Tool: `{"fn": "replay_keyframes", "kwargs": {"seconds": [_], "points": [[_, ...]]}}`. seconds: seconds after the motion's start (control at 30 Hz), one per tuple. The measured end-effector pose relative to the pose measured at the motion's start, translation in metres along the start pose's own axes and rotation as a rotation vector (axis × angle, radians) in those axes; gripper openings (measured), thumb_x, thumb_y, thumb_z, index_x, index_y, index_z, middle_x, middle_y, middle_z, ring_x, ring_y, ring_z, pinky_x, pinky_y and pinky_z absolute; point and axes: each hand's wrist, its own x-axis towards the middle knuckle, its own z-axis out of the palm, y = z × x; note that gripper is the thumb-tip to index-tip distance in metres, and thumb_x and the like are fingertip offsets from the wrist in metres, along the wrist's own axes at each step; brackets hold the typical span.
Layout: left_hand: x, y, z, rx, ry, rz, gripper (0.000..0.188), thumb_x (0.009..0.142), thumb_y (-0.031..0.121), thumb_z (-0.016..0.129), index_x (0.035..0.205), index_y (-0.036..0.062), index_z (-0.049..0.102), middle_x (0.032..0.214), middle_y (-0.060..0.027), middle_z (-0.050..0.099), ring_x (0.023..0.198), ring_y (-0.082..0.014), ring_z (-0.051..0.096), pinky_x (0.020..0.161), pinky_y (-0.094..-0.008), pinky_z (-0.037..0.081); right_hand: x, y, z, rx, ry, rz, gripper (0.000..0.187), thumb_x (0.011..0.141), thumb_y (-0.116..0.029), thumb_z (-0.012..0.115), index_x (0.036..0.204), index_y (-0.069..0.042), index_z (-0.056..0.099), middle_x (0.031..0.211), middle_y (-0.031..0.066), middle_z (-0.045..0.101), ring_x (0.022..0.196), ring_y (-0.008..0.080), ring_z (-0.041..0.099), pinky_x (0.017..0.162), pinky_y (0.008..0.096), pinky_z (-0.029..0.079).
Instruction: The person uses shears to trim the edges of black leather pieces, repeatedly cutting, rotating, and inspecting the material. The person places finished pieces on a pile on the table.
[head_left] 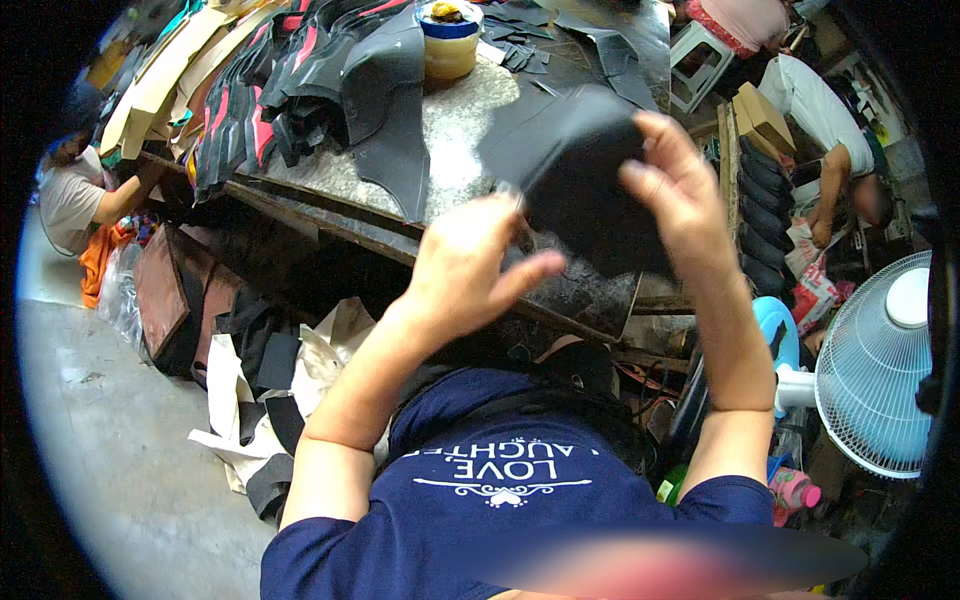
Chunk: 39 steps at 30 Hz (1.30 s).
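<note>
A curved piece of black sheet material point(590, 200) is lifted over the near part of the worktable, blurred by motion. My right hand point(685, 195) grips its right side between thumb and fingers. At the piece's left edge is my left hand point(465, 265), its thumb stretched away from the fingers; the fingertips are partly hidden there. Behind the hands, a tub point(450, 45) with a blue band holds a pale substance with a dark, yellowish lump on top. Layered black cut pieces point(385, 110), some edged in red, lie to the left of the tub.
Long cream strips point(165, 75) lie at the table's far left. Scraps point(250, 430) cover the floor left of me. A fan point(875, 365) stands at my right. One person point(75, 195) is at far left, another point(825, 120) bends at right, near a white stool point(695, 65).
</note>
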Motion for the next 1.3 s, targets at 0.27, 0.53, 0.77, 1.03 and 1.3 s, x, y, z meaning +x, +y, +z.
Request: {"fn": "replay_keyframes", "kwargs": {"seconds": [0.27,0.53,0.77,1.03,1.3], "points": [[0.018,-0.034,0.027,0.302,0.248,0.141,0.039,0.075,0.019,0.075,0.108,0.0056,0.061,0.111,-0.0160,0.057,0.111,-0.0361,0.051,0.097,-0.0429,0.043,0.158,0.041,-0.137,-0.330,0.410,-0.465,0.021,0.091,0.004,0.057,0.112,0.001,0.059,0.096,0.0008,0.054,0.089,0.0110,0.052,0.084,0.0239,0.047],[0.017,-0.037,0.023,0.270,0.249,0.111,0.033,0.074,0.020,0.074,0.099,0.0019,0.062,0.105,-0.0151,0.059,0.110,-0.0361,0.053,0.098,-0.0426,0.043,0.194,0.230,-0.200,-1.406,0.237,0.127,0.065,0.091,-0.046,0.056,0.146,-0.018,0.035,0.136,0.0209,0.049,0.122,0.0415,0.050,0.103,0.0457,0.039],[0.016,-0.040,0.025,0.230,0.288,0.147,0.029,0.073,0.020,0.075,0.093,0.0041,0.061,0.099,-0.0125,0.059,0.106,-0.0338,0.054,0.093,-0.0411,0.046,0.203,0.237,-0.188,-1.500,0.200,0.366,0.056,0.092,-0.048,0.052,0.140,-0.018,0.048,0.139,0.0197,0.049,0.128,0.0362,0.047,0.106,0.0448,0.038],[0.001,-0.042,0.023,0.197,0.620,0.276,0.023,0.073,0.017,0.074,0.091,0.0079,0.063,0.092,-0.0081,0.059,0.092,-0.0312,0.056,0.083,-0.0420,0.047,0.148,0.128,0.028,-0.365,-0.346,-0.105,0.038,0.095,-0.037,0.058,0.110,-0.004,0.067,0.088,0.0053,0.069,0.082,0.0124,0.063,0.077,0.0275,0.049],[0.007,-0.079,-0.017,0.157,0.887,0.111,0.034,0.083,0.014,0.062,0.114,0.0028,0.052,0.115,-0.0190,0.054,0.109,-0.0346,0.050,0.097,-0.0446,0.037,0.128,0.090,0.099,0.010,-0.235,0.211,0.016,0.087,-0.018,0.064,0.099,-0.008,0.059,0.085,-0.0043,0.057,0.076,0.0063,0.054,0.067,0.0221,0.044]]}}
